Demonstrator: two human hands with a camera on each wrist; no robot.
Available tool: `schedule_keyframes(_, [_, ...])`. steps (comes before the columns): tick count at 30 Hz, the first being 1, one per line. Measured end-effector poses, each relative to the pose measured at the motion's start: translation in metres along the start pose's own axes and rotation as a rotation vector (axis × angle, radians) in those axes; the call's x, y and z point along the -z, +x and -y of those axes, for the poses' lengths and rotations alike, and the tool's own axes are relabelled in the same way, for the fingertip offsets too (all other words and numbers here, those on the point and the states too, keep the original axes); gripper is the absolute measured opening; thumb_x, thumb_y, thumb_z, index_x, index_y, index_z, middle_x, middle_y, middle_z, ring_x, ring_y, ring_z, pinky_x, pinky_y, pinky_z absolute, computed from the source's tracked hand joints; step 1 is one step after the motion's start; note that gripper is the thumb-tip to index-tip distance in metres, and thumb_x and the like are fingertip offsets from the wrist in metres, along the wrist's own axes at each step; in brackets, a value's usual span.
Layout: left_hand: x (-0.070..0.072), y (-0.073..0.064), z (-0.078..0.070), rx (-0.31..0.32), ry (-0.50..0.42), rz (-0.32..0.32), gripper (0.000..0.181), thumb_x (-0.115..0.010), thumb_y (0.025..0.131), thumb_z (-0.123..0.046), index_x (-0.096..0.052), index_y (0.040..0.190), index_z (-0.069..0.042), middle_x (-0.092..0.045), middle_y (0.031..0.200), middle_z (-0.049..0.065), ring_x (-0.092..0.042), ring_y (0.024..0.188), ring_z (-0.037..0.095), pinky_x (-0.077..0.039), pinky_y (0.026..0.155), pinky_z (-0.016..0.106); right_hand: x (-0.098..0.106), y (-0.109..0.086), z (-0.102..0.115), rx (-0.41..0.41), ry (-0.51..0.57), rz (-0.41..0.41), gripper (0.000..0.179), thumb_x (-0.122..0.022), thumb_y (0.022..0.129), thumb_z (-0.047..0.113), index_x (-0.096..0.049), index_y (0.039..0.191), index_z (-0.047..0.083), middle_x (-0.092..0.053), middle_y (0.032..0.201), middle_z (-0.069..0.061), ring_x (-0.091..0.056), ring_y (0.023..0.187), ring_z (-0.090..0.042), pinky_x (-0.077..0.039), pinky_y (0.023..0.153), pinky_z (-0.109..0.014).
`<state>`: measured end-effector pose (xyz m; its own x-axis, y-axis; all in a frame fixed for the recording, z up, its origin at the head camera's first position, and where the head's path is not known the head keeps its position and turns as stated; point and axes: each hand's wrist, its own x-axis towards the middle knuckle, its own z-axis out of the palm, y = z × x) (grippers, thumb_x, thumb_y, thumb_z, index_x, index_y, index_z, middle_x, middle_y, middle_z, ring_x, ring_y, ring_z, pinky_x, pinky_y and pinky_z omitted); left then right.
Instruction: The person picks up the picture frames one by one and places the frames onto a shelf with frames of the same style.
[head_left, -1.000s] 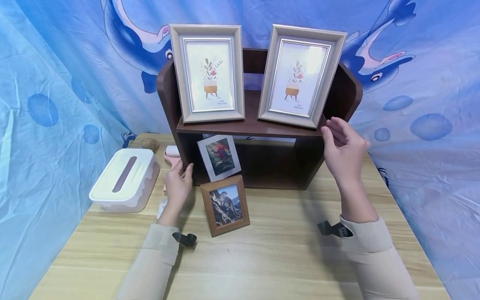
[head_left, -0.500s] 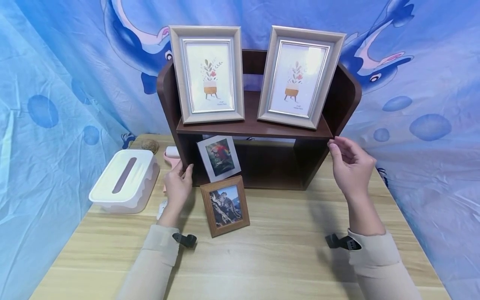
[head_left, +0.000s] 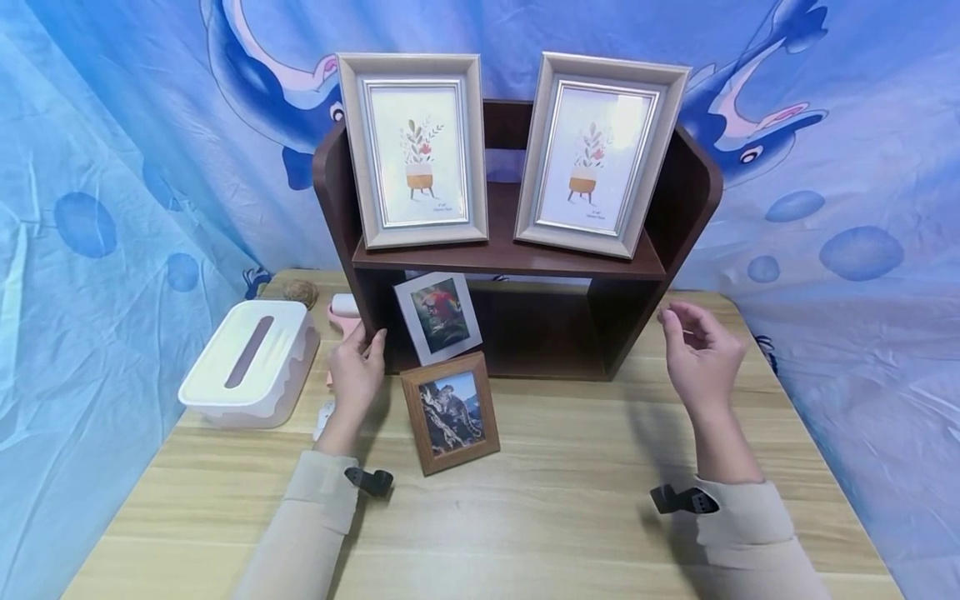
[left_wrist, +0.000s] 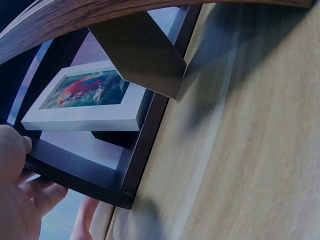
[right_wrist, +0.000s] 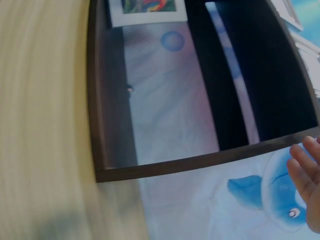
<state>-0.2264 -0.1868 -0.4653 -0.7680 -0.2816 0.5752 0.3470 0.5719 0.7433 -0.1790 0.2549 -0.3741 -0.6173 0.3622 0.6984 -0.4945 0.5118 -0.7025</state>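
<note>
A dark brown two-tier shelf (head_left: 517,265) stands at the back of the table. My left hand (head_left: 355,367) grips the front edge of its lower left side panel, thumb inside and fingers outside in the left wrist view. Beside the right side panel is my right hand (head_left: 701,354), fingers loosely bent and holding nothing; its fingertips are right at the panel's edge. On the upper tier lean two beige photo frames (head_left: 351,150) with plant pictures. A white parrot photo frame (head_left: 474,321) stands tilted in the lower tier. In front stands a brown wooden photo frame (head_left: 489,408) with a leopard picture.
Left of the shelf sits a white tissue box (head_left: 292,392), with a round brown object (head_left: 302,292) behind it. A pink-handled lint roller (head_left: 345,308) lies partly hidden by the left hand. Blue dolphin-print curtain (head_left: 847,183) surrounds the wooden table (head_left: 555,508).
My right hand has moved down along the shelf's right side, from the upper board's level to beside the lower tier. The left hand and the photo frames stay in place.
</note>
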Motion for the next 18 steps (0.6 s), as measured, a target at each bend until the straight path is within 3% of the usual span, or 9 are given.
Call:
schedule_keyframes(7, [0.000, -0.002, 0.003, -0.003, 0.007, -0.002, 0.019, -0.069, 0.095, -0.005, -0.072, 0.109, 0.007, -0.073, 0.105, 0.024, -0.073, 0.093, 0.036, -0.059, 0.079, 0.028, -0.003, -0.013, 0.005, -0.043, -0.030, 0.021, 0.018, -0.070, 0.089, -0.006, -0.068, 0.105, -0.014, -0.073, 0.092, -0.028, -0.064, 0.078, 0.012, -0.052, 0.069, -0.004])
schedule_keyframes(13, [-0.001, -0.001, 0.001, 0.013, -0.017, 0.004, 0.020, -0.068, 0.095, -0.005, -0.072, 0.111, 0.007, -0.072, 0.108, 0.025, -0.073, 0.096, 0.035, -0.058, 0.080, 0.025, -0.006, -0.014, -0.001, -0.069, 0.012, 0.044, 0.034, -0.070, 0.088, -0.008, -0.061, 0.120, -0.016, -0.068, 0.102, -0.035, -0.065, 0.084, 0.010, -0.054, 0.074, -0.006])
schedule_keyframes(18, [-0.001, 0.000, 0.001, 0.014, -0.015, 0.002, 0.020, -0.068, 0.096, -0.005, -0.072, 0.112, 0.007, -0.072, 0.108, 0.025, -0.073, 0.096, 0.037, -0.058, 0.081, 0.027, -0.011, -0.012, -0.005, -0.145, 0.078, 0.126, 0.041, -0.069, 0.090, -0.006, -0.056, 0.126, -0.018, -0.065, 0.112, -0.039, -0.066, 0.092, 0.007, -0.055, 0.081, -0.009])
